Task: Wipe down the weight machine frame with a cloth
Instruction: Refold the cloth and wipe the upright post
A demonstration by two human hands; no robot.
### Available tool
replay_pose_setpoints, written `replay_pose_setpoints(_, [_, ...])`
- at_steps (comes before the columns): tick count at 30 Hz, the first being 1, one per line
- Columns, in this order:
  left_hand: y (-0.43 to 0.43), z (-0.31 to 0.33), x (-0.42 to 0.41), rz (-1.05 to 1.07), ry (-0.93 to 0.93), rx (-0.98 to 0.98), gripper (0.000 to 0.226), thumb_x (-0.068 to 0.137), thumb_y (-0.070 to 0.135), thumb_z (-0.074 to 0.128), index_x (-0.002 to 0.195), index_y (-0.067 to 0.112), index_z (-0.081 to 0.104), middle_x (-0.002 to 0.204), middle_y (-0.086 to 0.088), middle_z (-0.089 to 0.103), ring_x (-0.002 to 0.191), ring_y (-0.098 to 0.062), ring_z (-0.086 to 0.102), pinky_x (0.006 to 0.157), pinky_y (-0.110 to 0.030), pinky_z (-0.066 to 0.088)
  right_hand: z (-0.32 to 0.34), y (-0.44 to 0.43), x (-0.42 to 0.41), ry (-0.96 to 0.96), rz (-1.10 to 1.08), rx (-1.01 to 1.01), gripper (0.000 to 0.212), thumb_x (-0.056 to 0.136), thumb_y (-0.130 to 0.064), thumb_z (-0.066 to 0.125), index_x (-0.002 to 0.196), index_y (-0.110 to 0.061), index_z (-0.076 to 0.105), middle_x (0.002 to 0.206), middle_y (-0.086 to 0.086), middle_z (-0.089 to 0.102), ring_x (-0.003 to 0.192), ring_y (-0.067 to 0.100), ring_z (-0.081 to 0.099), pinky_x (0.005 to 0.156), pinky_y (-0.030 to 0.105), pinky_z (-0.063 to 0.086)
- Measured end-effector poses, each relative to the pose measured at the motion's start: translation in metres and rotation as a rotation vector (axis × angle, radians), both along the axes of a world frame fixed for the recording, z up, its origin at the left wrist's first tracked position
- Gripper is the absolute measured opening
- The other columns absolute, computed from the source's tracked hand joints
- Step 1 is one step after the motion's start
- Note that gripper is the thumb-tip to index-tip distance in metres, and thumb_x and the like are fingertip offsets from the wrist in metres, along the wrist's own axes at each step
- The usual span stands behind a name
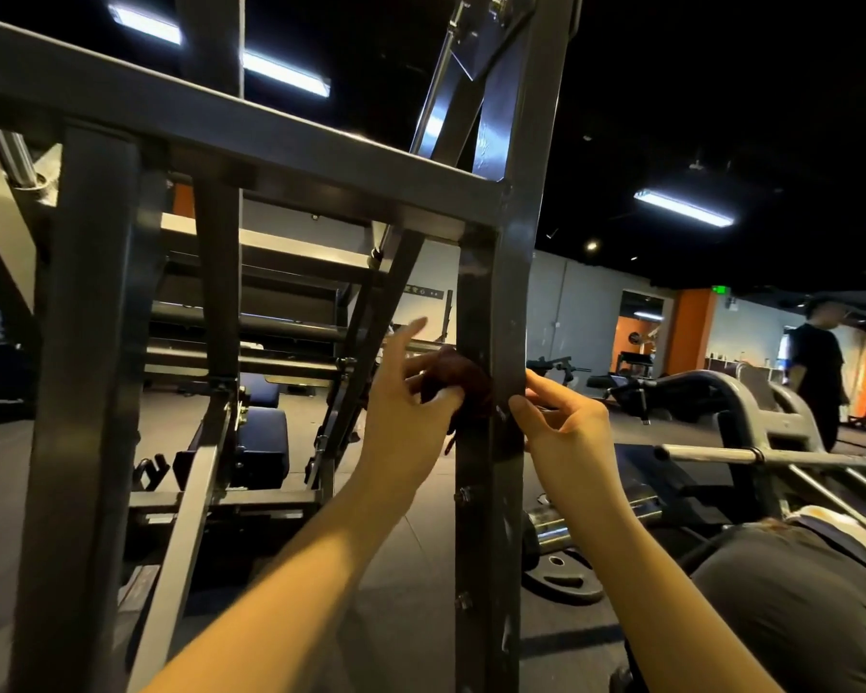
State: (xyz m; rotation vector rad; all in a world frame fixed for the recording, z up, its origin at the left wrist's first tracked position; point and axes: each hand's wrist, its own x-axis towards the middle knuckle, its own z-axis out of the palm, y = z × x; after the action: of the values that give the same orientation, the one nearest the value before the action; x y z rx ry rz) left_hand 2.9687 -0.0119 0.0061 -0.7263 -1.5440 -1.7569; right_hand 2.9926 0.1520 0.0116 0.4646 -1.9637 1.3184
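Note:
The grey steel frame of the weight machine fills the view; its upright post [491, 292] stands in the middle. A dark brown cloth [453, 380] is bunched against the left side of that post. My left hand [408, 392] holds the cloth, thumb curled over it and index finger pointing up. On the post's right side, my right hand [558, 417] pinches at the post's edge near the cloth with thumb and fingertips. Whether it grips the cloth or only the post is hidden.
A horizontal crossbeam [251, 127] runs overhead to the post. Slanted struts and padded seats [266, 432] lie behind on the left. A barbell [751, 455] and a weight plate [563, 577] lie to the right. A person in black [818, 372] stands far right.

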Motion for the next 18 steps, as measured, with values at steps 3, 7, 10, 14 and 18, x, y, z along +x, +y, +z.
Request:
replay_pose_setpoints(3, [-0.002, -0.008, -0.007, 0.158, 0.039, -0.218, 0.050, 0.087, 0.007, 0.074, 0.104, 0.049, 0.055, 0.106, 0.028, 0.055, 0.103, 0.003, 0.055, 0.092, -0.009, 0.046, 0.000, -0.002, 0.000, 0.010, 0.002, -0.010, 0.036, 0.101, -0.015, 0.059, 0.114, -0.049, 0.059, 0.090, -0.025, 0.070, 0.083, -0.009, 0.069, 0.069, 0.015, 0.056])
replay_pose_setpoints(7, [-0.004, -0.022, -0.011, 0.219, 0.072, -0.201, 0.030, 0.091, 0.012, 0.075, 0.099, 0.040, 0.067, 0.100, 0.023, 0.065, 0.100, -0.001, 0.064, 0.095, -0.019, 0.052, 0.001, -0.002, 0.002, 0.003, 0.008, 0.001, 0.039, 0.101, -0.013, 0.058, 0.103, -0.052, 0.057, 0.080, -0.029, 0.069, 0.078, -0.011, 0.069, 0.067, 0.013, 0.056])
replay_pose_setpoints(10, [-0.005, 0.018, -0.007, 0.222, 0.108, -0.132, 0.025, 0.094, 0.013, 0.071, 0.097, 0.037, 0.064, 0.094, 0.022, 0.065, 0.090, 0.004, 0.064, 0.093, -0.021, 0.055, 0.000, -0.001, 0.002, 0.012, 0.013, 0.004, 0.039, 0.101, -0.012, 0.057, 0.105, -0.051, 0.056, 0.076, -0.034, 0.069, 0.080, -0.010, 0.069, 0.067, 0.013, 0.055])
replay_pose_setpoints(14, [-0.005, 0.073, -0.004, 0.191, 0.183, 0.001, 0.019, 0.095, 0.011, 0.069, 0.105, 0.027, 0.069, 0.096, 0.018, 0.069, 0.093, 0.009, 0.066, 0.085, -0.009, 0.050, -0.003, 0.001, 0.000, 0.018, 0.019, -0.011, 0.041, 0.100, -0.011, 0.059, 0.106, -0.052, 0.056, 0.078, -0.032, 0.069, 0.079, -0.012, 0.069, 0.066, 0.013, 0.055])
replay_pose_setpoints(18, [0.002, 0.002, 0.001, 0.077, -0.020, -0.036, 0.022, 0.094, 0.013, 0.071, 0.099, 0.034, 0.072, 0.096, 0.013, 0.071, 0.101, -0.005, 0.069, 0.085, -0.018, 0.054, 0.001, -0.002, 0.004, 0.040, 0.007, 0.016, 0.041, 0.100, -0.010, 0.059, 0.104, -0.050, 0.057, 0.077, -0.028, 0.070, 0.080, -0.009, 0.070, 0.067, 0.012, 0.055])
